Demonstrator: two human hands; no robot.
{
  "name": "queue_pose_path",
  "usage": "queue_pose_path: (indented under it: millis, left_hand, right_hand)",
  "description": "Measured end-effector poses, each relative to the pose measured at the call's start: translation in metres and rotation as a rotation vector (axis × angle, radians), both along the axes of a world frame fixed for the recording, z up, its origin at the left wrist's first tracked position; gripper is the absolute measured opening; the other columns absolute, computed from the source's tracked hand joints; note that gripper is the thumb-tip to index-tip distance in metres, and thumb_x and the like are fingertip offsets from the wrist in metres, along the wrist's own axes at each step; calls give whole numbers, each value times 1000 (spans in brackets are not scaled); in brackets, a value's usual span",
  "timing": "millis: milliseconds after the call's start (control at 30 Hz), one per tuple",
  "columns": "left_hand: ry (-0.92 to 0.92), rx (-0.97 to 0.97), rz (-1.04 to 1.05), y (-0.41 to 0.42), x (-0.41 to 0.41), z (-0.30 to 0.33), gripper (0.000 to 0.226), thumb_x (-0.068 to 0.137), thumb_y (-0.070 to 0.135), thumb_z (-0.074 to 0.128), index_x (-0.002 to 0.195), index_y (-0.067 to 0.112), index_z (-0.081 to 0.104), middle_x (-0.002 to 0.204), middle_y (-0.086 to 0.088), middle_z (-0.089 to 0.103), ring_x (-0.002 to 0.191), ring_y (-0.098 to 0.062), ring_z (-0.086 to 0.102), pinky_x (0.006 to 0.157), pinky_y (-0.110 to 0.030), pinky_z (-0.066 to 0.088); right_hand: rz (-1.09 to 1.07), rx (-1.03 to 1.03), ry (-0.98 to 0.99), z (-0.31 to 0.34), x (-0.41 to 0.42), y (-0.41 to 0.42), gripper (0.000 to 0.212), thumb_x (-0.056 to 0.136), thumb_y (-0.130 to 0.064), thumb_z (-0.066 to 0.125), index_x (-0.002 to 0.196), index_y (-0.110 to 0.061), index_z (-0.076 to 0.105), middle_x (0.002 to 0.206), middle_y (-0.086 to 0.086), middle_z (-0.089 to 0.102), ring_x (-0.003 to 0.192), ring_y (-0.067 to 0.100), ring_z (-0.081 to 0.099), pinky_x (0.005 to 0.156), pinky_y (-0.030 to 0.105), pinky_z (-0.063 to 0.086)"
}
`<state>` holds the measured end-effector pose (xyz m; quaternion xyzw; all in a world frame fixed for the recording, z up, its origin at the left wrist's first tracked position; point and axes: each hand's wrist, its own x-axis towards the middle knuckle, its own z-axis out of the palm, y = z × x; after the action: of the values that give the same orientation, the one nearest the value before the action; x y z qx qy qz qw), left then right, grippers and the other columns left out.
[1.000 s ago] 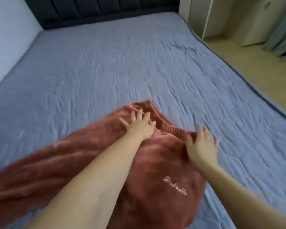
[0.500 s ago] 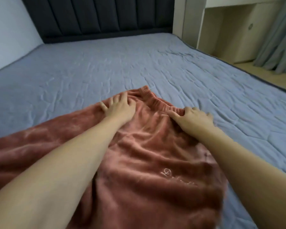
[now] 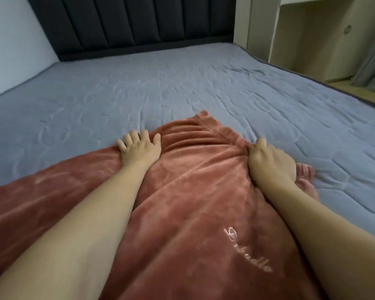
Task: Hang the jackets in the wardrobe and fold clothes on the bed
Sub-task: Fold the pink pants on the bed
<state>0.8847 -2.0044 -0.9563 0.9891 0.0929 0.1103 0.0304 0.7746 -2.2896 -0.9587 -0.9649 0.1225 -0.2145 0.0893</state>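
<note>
Left hand (image 3: 140, 148) is flat on the rust-red fleece garment (image 3: 195, 191), fingers spread and straight, pressing its left edge into the bed (image 3: 182, 83). The garment lies lengthwise, its gathered waistband (image 3: 206, 126) pointing away toward the headboard (image 3: 139, 24) and the rest running back toward the person. Over to the right hand (image 3: 268, 161): fingers curled, bunching the waistband's right corner. Both hands sit at the far end, so I'd say any fold comes back along that long axis.

Rust garment (image 3: 193, 202) plush velvety fleece; bed cover (image 3: 139, 87) matt quilted cloth; headboard (image 3: 128, 24) padded
</note>
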Motion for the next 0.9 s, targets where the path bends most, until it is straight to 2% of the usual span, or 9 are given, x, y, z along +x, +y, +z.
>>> queue_pose_path:
  millis: [100,200,333,433,500,600,667,767,900]
  left_hand:
    - [96,92,11,5,-1,-6,67,96,58,13,142,16,38,147,-14,35,137,-34,26,113,-59,3]
    - [186,-17,3,0,-37,5,71,95,62,8,155,24,12,162,-8,7,148,-28,2,114,-58,-12]
    - [325,-219,-258,-5,-155,24,76,83,75,1,152,42,-3,162,8,-12,148,-15,-14,112,-53,-21]
    - [261,-150,-541,-6,-263,40,79,75,83,-2,147,50,2,158,15,-4,146,-10,-11,112,-53,-21]
    - [238,-33,-652,-10,-326,48,82,74,88,6,142,43,15,151,10,10,143,-13,2,116,-52,-11]
    - [275,235,-688,-11,-389,54,85,69,86,29,132,30,32,139,3,27,129,-22,26,109,-43,17]
    - [275,386,-646,-12,-411,61,70,72,69,39,126,25,39,130,-2,39,118,-26,39,95,-43,29]
    - [262,298,-616,-8,-431,67,34,80,30,47,112,22,40,113,0,47,106,-25,50,84,-38,41]
    - [706,-271,-734,30,-458,71,67,73,33,44,140,28,37,139,12,30,130,-7,28,109,-23,27]
  right_hand:
    - [-32,-48,15,-10,13,1,23,101,-25,29,91,-11,45,101,22,64,96,40,60,67,40,32]
    - [-69,-97,65,-3,-1,6,34,101,-33,30,104,-7,53,110,21,61,106,38,54,85,43,36]
    - [-110,11,123,13,-43,6,63,95,-52,35,142,-10,35,140,24,38,131,39,33,112,51,8]
    - [-329,497,83,25,-94,3,86,87,-55,49,151,-11,12,155,21,16,141,38,16,115,50,6]
    - [-436,946,-40,34,-124,8,89,83,-41,60,148,-3,13,148,22,32,135,37,33,114,45,24]
    - [-300,1587,33,48,-158,30,65,82,-17,64,138,-2,34,116,17,61,99,30,63,83,42,55]
    - [-299,1798,39,53,-175,36,45,86,-3,55,131,-5,48,108,16,64,84,27,65,65,38,58]
    - [-471,1600,-180,57,-200,31,45,86,-2,43,130,-8,46,127,17,54,107,31,57,93,38,50]
    - [-265,674,-43,66,-226,62,71,83,-12,50,149,-13,24,150,20,25,134,38,30,112,44,21]
